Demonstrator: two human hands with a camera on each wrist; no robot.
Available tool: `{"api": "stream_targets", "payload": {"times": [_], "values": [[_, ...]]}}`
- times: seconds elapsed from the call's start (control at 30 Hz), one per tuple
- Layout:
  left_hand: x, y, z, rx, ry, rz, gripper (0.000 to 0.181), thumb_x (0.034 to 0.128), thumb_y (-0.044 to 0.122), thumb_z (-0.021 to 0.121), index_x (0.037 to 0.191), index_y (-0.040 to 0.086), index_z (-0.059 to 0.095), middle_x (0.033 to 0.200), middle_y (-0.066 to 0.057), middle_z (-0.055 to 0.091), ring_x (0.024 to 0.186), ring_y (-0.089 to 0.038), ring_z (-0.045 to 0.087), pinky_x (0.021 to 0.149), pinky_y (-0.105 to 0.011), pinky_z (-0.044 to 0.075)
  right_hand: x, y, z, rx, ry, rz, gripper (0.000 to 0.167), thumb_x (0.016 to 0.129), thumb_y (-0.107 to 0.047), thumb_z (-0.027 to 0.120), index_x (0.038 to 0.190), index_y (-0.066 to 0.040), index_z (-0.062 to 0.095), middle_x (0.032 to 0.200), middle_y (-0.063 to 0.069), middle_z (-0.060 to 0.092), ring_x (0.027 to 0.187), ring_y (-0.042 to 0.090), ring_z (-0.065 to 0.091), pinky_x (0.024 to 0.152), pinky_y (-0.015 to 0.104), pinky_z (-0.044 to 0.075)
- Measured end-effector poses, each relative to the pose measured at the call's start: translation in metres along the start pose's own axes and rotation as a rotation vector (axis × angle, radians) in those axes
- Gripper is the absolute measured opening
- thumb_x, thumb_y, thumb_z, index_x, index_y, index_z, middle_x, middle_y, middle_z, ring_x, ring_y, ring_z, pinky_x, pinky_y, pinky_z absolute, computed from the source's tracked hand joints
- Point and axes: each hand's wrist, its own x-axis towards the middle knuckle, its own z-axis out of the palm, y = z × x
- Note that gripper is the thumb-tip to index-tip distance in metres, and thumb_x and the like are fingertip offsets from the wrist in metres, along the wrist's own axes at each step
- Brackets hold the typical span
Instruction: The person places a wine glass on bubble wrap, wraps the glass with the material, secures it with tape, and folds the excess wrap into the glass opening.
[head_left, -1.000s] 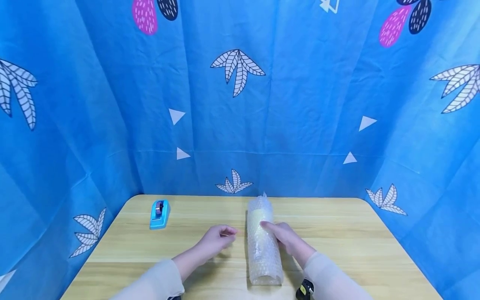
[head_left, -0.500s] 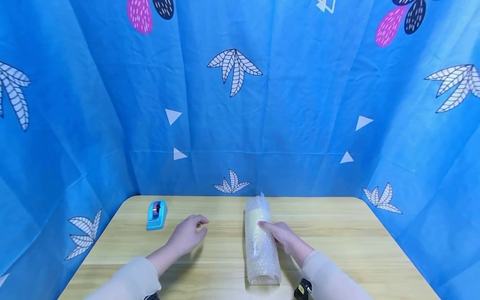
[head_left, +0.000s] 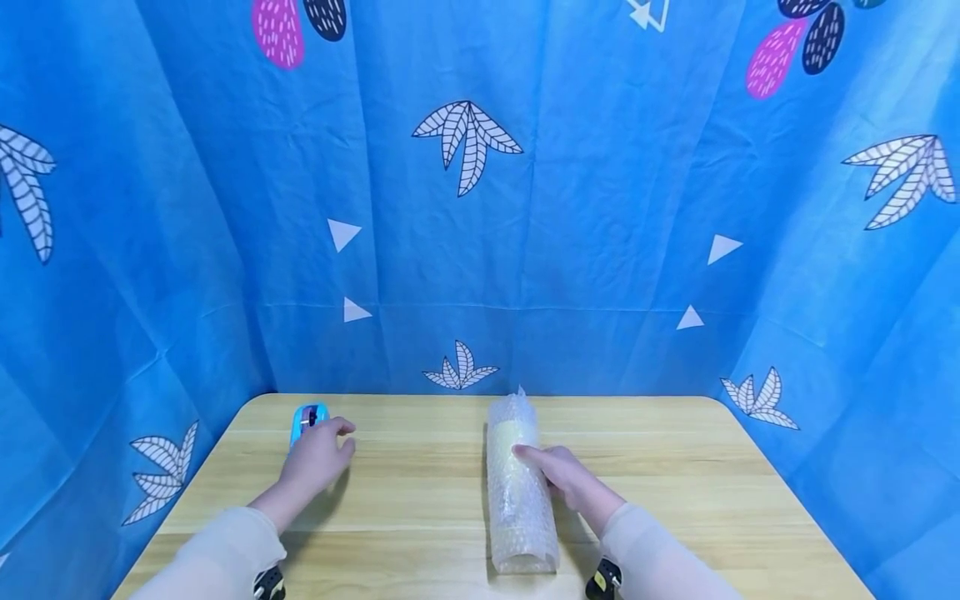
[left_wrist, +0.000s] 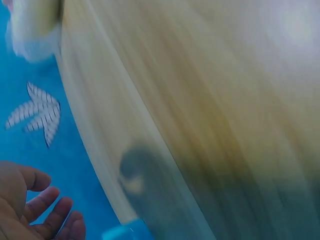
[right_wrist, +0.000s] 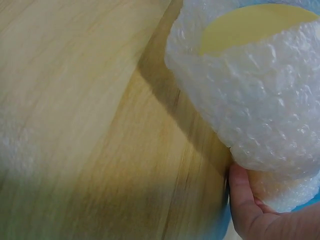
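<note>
A bubble wrap roll [head_left: 521,517] lies lengthwise on the wooden table, wound around something pale yellow [right_wrist: 255,27] that shows inside it in the right wrist view. My right hand [head_left: 566,475] holds its right side, thumb on top and the fingers partly hidden beside it. At the far left, my left hand [head_left: 313,457] hovers over a blue tape dispenser [head_left: 308,414] and covers its near part. The left fingers [left_wrist: 42,205] are loosely bent with nothing between them; in the left wrist view they appear apart from the dispenser's blue edge [left_wrist: 129,231].
The wooden table [head_left: 420,500] has rounded far corners. A blue curtain [head_left: 600,208] with leaf and triangle prints stands right behind it and along both sides.
My left hand has moved left, away from the bubble wrap roll, to above the tape dispenser. My right hand has stayed on the roll. The head view has shifted slightly.
</note>
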Motion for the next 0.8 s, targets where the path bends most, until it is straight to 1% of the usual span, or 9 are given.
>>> {"api": "stream_targets", "payload": {"times": [0.1,0.2,0.3,0.47,0.5,0.57,0.67,0.73,0.8], "values": [[0.003,-0.014,-0.006,0.073,0.057,0.005,0.027,0.0945,0.012,0.060,0.116,-0.003,0.068,0.121,-0.027,0.065,0.110,-0.046,0.061,0.088,-0.059,0.052,0.000,0.001,0.000,0.000,-0.005,-0.002,0.057,0.094,-0.043,0.065,0.113,0.011,0.061,0.100,0.014,0.068,0.087,0.023,0.066,0.086,0.043,0.057],[0.006,-0.025,-0.012,0.132,0.096,-0.005,0.030,0.0949,0.013,0.059,0.119,-0.004,0.068,0.123,-0.030,0.062,0.111,-0.051,0.058,0.086,-0.062,0.052,0.000,0.001,0.001,-0.002,-0.006,-0.001,0.058,0.094,-0.044,0.065,0.114,0.011,0.061,0.100,0.014,0.068,0.087,0.022,0.066,0.086,0.043,0.057],[0.007,-0.033,-0.017,0.149,0.101,-0.036,0.034,0.0963,0.014,0.057,0.123,-0.005,0.065,0.124,-0.031,0.061,0.111,-0.052,0.056,0.087,-0.063,0.050,0.000,0.002,0.001,0.002,-0.006,0.001,0.058,0.094,-0.044,0.066,0.113,0.010,0.061,0.100,0.014,0.068,0.087,0.022,0.066,0.086,0.043,0.057],[0.008,-0.043,-0.019,0.163,0.087,-0.082,0.037,0.0968,0.016,0.055,0.123,-0.008,0.063,0.115,-0.031,0.062,0.104,-0.051,0.057,0.084,-0.063,0.050,0.002,0.003,0.001,0.012,-0.010,0.002,0.057,0.094,-0.043,0.066,0.114,0.011,0.061,0.101,0.013,0.068,0.088,0.021,0.067,0.087,0.043,0.057],[0.008,-0.044,-0.019,0.163,0.085,-0.096,0.038,0.0967,0.016,0.055,0.124,-0.009,0.062,0.114,-0.032,0.062,0.103,-0.051,0.057,0.084,-0.063,0.050,0.002,0.004,0.001,0.013,-0.012,0.002,0.057,0.094,-0.043,0.066,0.114,0.011,0.061,0.101,0.014,0.068,0.088,0.022,0.067,0.088,0.043,0.057],[0.008,-0.048,-0.018,0.163,0.082,-0.139,0.039,0.0969,0.017,0.054,0.122,-0.011,0.061,0.109,-0.032,0.062,0.097,-0.050,0.058,0.078,-0.062,0.050,0.002,0.004,0.000,0.014,-0.012,0.000,0.058,0.094,-0.043,0.066,0.114,0.011,0.061,0.101,0.014,0.068,0.088,0.022,0.067,0.087,0.043,0.057],[0.008,-0.053,-0.018,0.140,0.073,-0.230,0.042,0.0984,0.023,0.051,0.118,-0.014,0.057,0.100,-0.032,0.061,0.088,-0.047,0.058,0.067,-0.058,0.050,0.001,0.005,0.000,0.013,-0.011,0.001,0.058,0.094,-0.043,0.066,0.114,0.011,0.060,0.102,0.014,0.068,0.088,0.022,0.066,0.087,0.044,0.057],[0.009,-0.055,-0.019,0.113,0.054,-0.290,0.045,0.1003,0.028,0.049,0.109,-0.016,0.056,0.090,-0.029,0.060,0.080,-0.044,0.058,0.060,-0.052,0.049,0.001,0.004,0.000,0.009,-0.007,0.003,0.058,0.094,-0.043,0.066,0.114,0.011,0.060,0.102,0.014,0.068,0.088,0.023,0.066,0.087,0.044,0.057],[0.011,-0.058,-0.021,0.088,0.019,-0.342,0.048,0.1022,0.034,0.045,0.102,-0.013,0.057,0.084,-0.025,0.058,0.075,-0.040,0.057,0.056,-0.046,0.046,0.001,0.003,0.000,0.007,-0.003,0.006,0.058,0.094,-0.043,0.066,0.115,0.011,0.060,0.102,0.015,0.067,0.088,0.023,0.066,0.087,0.044,0.057]]}}
